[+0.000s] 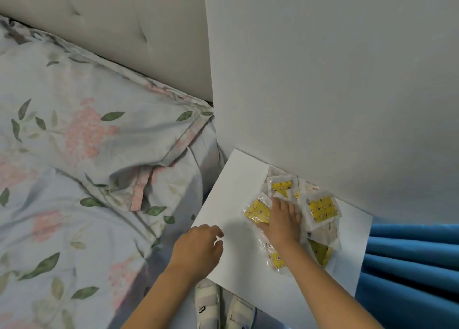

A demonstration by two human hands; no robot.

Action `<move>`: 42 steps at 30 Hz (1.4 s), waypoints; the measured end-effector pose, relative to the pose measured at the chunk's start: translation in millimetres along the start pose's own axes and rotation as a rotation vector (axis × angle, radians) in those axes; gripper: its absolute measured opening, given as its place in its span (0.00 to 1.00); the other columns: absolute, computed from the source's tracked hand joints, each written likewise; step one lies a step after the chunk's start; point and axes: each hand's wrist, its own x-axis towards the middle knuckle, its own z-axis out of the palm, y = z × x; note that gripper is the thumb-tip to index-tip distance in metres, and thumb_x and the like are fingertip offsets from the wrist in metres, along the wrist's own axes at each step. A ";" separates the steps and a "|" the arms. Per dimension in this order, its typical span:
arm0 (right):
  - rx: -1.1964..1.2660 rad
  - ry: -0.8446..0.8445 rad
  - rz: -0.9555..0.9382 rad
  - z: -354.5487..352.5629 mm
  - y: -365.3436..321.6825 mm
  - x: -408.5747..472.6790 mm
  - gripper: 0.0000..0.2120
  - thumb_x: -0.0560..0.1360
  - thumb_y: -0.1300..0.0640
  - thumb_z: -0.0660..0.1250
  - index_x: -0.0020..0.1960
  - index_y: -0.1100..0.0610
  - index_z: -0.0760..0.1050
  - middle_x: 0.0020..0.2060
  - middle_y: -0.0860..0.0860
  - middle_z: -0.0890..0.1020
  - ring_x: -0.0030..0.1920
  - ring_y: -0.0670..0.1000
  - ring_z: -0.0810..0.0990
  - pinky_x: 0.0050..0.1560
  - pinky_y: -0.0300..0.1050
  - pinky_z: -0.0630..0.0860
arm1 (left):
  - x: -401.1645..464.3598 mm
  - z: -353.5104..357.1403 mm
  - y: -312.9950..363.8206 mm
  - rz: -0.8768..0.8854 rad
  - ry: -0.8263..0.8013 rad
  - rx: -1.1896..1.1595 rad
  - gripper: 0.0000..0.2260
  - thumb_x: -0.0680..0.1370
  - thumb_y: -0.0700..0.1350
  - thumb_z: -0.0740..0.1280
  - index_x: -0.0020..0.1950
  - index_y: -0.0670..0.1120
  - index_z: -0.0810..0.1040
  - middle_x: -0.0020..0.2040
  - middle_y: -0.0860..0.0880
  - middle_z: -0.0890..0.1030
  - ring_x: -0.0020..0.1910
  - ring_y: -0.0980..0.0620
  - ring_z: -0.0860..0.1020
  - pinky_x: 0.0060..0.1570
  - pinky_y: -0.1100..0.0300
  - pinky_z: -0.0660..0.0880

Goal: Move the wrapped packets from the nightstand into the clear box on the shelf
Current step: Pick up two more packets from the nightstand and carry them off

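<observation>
A floral-covered bed (74,154) meets a tufted headboard (111,25), pale wall (335,67), and seemingly blue curtain (409,266).

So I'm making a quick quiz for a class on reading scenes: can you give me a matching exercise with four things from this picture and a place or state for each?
Things:
1. right hand
2. left hand
3. curtain
4. shoes

Places or states:
A. blue, hanging beside the nightstand
B. on the floor, below the nightstand's near edge
C. resting on the pile of packets
D. fingers loosely curled, holding nothing, at the nightstand's left edge

Pairs: 1-C, 2-D, 3-A, 4-B
</observation>
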 end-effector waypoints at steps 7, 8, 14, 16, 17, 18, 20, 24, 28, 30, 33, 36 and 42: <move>0.668 0.037 0.045 2.1 -8.4 -16.2 0.15 0.70 0.51 0.74 0.54 0.53 0.74 0.48 0.51 0.82 0.50 0.54 0.81 0.50 0.49 0.77 | 3.6 10.2 2.4 -0.092 0.012 -0.335 0.20 0.77 0.55 0.64 0.68 0.52 0.70 0.65 0.55 0.71 0.60 0.56 0.74 0.60 0.64 0.70; 0.899 -0.013 0.108 0.7 -14.1 -26.6 0.16 0.69 0.54 0.76 0.53 0.54 0.75 0.46 0.51 0.83 0.48 0.54 0.82 0.48 0.48 0.78 | 3.7 9.4 6.2 -0.120 0.023 -0.390 0.25 0.76 0.57 0.66 0.70 0.51 0.67 0.67 0.54 0.67 0.64 0.55 0.71 0.61 0.65 0.67; 1.450 -0.478 0.101 -7.8 -34.5 -79.1 0.19 0.65 0.54 0.77 0.55 0.57 0.79 0.46 0.53 0.85 0.47 0.50 0.84 0.46 0.45 0.81 | 8.7 5.0 6.8 -0.377 -0.203 -1.285 0.24 0.66 0.51 0.78 0.55 0.37 0.80 0.48 0.40 0.85 0.44 0.45 0.84 0.42 0.56 0.80; 1.359 -0.367 0.046 -9.9 -26.4 -74.4 0.24 0.63 0.40 0.72 0.54 0.53 0.79 0.46 0.48 0.85 0.48 0.49 0.83 0.49 0.47 0.81 | 8.5 9.0 -0.7 -0.450 -0.134 -1.312 0.17 0.68 0.44 0.76 0.50 0.34 0.81 0.42 0.38 0.85 0.36 0.45 0.84 0.35 0.57 0.80; 1.170 -0.194 0.005 -6.5 -20.0 -65.0 0.25 0.63 0.36 0.69 0.54 0.50 0.78 0.46 0.46 0.84 0.49 0.48 0.82 0.51 0.50 0.80 | 9.5 12.9 -5.5 -0.487 -0.088 -1.317 0.15 0.70 0.42 0.75 0.50 0.33 0.81 0.41 0.38 0.85 0.34 0.46 0.84 0.34 0.56 0.81; 0.925 0.000 -0.033 -3.5 -12.2 -52.5 0.24 0.65 0.36 0.68 0.55 0.48 0.77 0.49 0.45 0.82 0.52 0.48 0.80 0.54 0.51 0.78 | 9.8 15.3 -9.2 -0.515 -0.060 -1.345 0.14 0.71 0.41 0.74 0.50 0.33 0.81 0.41 0.38 0.85 0.33 0.46 0.83 0.34 0.55 0.81; 0.397 0.192 -0.127 0.7 1.7 -26.0 0.28 0.68 0.41 0.71 0.66 0.48 0.71 0.63 0.47 0.76 0.65 0.51 0.71 0.67 0.51 0.68 | 9.8 18.2 -14.8 -0.549 -0.073 -1.450 0.12 0.73 0.40 0.72 0.51 0.34 0.80 0.43 0.37 0.85 0.34 0.45 0.83 0.34 0.53 0.82; -0.094 -0.019 -0.138 -3.1 17.5 12.0 0.42 0.70 0.40 0.71 0.76 0.49 0.54 0.74 0.47 0.61 0.73 0.56 0.57 0.69 0.57 0.55 | 3.7 21.8 -13.2 -0.500 -0.237 -1.550 0.17 0.67 0.40 0.73 0.53 0.33 0.80 0.46 0.35 0.84 0.37 0.43 0.84 0.36 0.51 0.82; -0.189 -0.049 -0.173 -6.6 9.3 19.5 0.33 0.69 0.42 0.72 0.70 0.49 0.65 0.66 0.49 0.71 0.69 0.55 0.62 0.67 0.57 0.55 | -0.5 29.5 -6.3 -0.483 -0.330 -1.641 0.21 0.65 0.41 0.75 0.55 0.33 0.80 0.49 0.35 0.84 0.42 0.41 0.84 0.40 0.49 0.82; -0.111 -0.019 -0.216 -5.6 8.0 18.6 0.25 0.73 0.47 0.70 0.67 0.49 0.69 0.62 0.49 0.74 0.67 0.54 0.67 0.64 0.52 0.60 | -0.4 33.7 -4.2 -0.463 -0.338 -1.712 0.29 0.58 0.45 0.83 0.55 0.34 0.81 0.53 0.34 0.82 0.47 0.39 0.84 0.43 0.47 0.82; 0.334 0.056 -0.198 -7.2 1.7 2.9 0.15 0.77 0.53 0.66 0.63 0.51 0.73 0.53 0.49 0.80 0.55 0.53 0.77 0.53 0.48 0.75 | 2.8 36.5 -0.4 -0.365 -0.344 -1.804 0.33 0.54 0.49 0.84 0.56 0.39 0.83 0.59 0.36 0.80 0.56 0.40 0.81 0.54 0.45 0.79; 0.845 -0.184 -0.021 -12.1 -12.3 -17.5 0.13 0.77 0.52 0.66 0.60 0.53 0.74 0.52 0.46 0.80 0.55 0.49 0.79 0.53 0.44 0.75 | 9.2 36.3 7.6 -0.267 -0.295 -1.798 0.35 0.60 0.52 0.82 0.64 0.41 0.78 0.64 0.38 0.78 0.63 0.40 0.77 0.65 0.42 0.71; 1.055 -0.244 -0.003 -24.2 2.1 -42.3 0.19 0.76 0.48 0.66 0.29 0.52 0.68 0.25 0.46 0.69 0.28 0.45 0.67 0.33 0.39 0.64 | 13.5 34.3 12.5 -0.346 -0.204 -1.713 0.18 0.71 0.48 0.70 0.55 0.39 0.81 0.53 0.39 0.84 0.49 0.44 0.84 0.47 0.52 0.82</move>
